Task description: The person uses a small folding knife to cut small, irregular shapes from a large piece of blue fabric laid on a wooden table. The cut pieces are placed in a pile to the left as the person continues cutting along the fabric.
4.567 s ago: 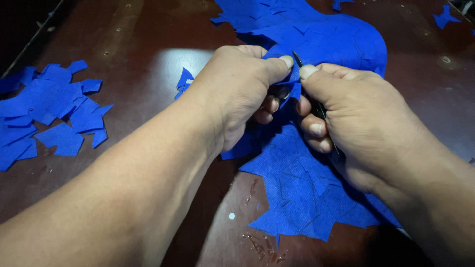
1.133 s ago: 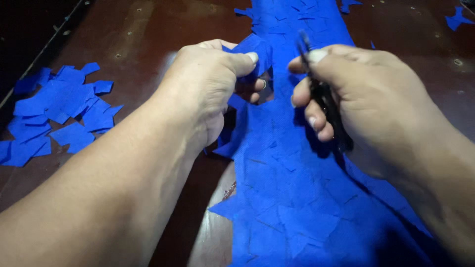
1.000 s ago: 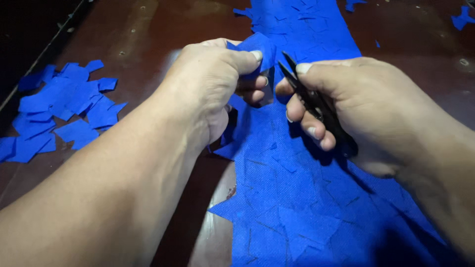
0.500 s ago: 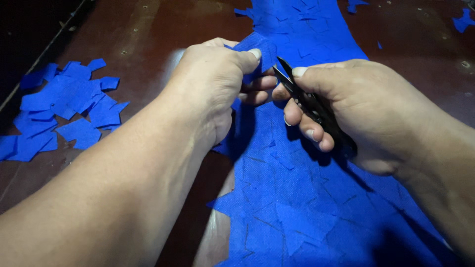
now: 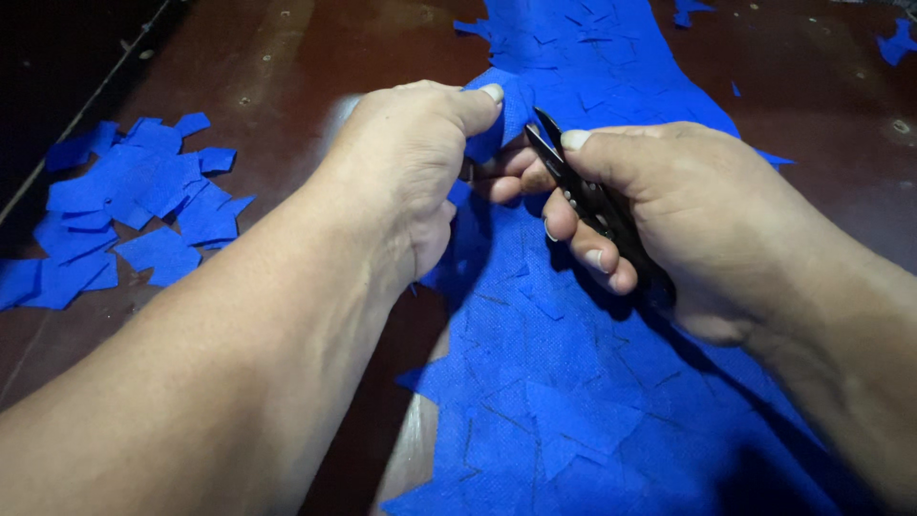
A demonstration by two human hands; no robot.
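A long sheet of blue fabric [image 5: 564, 382], scored with many cut lines, lies down the middle of a dark brown table [image 5: 287, 76]. My left hand [image 5: 420, 162] pinches a raised fold of that fabric between thumb and fingers. My right hand [image 5: 659, 210] grips small black snips [image 5: 583, 196], their blades pointing up-left at the pinched fold, right next to my left thumb. Whether the blades touch the fabric is hidden by my fingers.
A pile of several cut blue fabric pieces [image 5: 124, 215] lies on the table at the left. Stray blue scraps [image 5: 898, 43] sit at the far right corner. The table's dark left edge [image 5: 57, 115] runs diagonally.
Both hands have shifted along the fabric sheet. The snips have come closer to my left hand's pinched fold. The pile at the left looks unchanged.
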